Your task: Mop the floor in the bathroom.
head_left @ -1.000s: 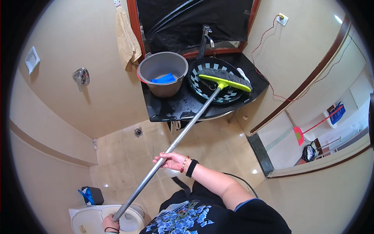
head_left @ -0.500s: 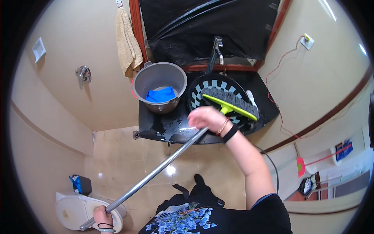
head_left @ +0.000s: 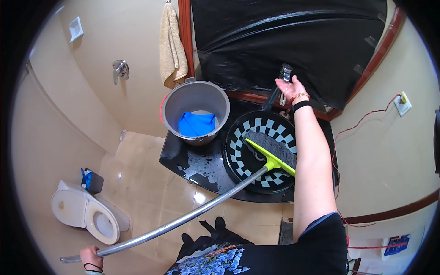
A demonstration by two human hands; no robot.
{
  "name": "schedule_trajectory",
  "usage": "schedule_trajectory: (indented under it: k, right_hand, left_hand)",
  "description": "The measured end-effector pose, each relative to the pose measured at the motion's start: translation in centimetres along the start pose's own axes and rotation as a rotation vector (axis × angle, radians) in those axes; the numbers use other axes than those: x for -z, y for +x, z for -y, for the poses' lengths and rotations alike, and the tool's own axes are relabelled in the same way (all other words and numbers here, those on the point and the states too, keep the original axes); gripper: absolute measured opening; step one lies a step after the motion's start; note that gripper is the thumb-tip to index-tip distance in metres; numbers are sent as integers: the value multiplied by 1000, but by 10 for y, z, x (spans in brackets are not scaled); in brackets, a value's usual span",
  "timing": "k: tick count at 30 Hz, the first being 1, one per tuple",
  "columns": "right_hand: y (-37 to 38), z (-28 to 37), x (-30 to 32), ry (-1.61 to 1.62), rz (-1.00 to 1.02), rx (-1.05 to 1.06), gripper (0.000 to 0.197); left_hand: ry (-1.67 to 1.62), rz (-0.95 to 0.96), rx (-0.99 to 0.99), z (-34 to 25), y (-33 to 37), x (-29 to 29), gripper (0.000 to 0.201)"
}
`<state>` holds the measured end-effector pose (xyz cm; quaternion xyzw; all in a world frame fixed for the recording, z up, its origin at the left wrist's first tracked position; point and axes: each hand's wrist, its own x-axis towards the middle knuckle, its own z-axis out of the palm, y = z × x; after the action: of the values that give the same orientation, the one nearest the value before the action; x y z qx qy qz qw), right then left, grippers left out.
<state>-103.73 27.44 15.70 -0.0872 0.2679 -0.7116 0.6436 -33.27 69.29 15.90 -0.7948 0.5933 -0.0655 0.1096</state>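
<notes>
Head view: left hand [head_left: 91, 259] at near left, fingers wrapped round the handle end of the mop [head_left: 201, 210]. Mop head lies in the checkered basin [head_left: 228, 142] on the far-right tabletop [head_left: 192, 165]; basin and that one grip probably carry the pole, freeing the other hand. Right hand [head_left: 292, 89] open at the tap [head_left: 273, 97]; contact: can't tell. Bucket [head_left: 176, 106] left of basin, blue cloth [head_left: 197, 124] inside. Vs 0.5 s ago: right hand moved from pole to tap; left grip unchanged.
</notes>
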Motion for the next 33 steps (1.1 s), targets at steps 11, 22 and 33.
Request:
schedule_trajectory:
  k: [11,22,33]
  right_hand:
    - [19,25,-34,147,182,-58,54]
    - [-229,-122,6,-976,512,-550,34]
    - [-350,-320,95,-159,-91,-380,29]
  left_hand:
    - [63,142,45,-4,-19,3,6]
    - [52,293,-13,-3,-9,-1,13]
    - [-92,414,-136,-16,-50,-92,27]
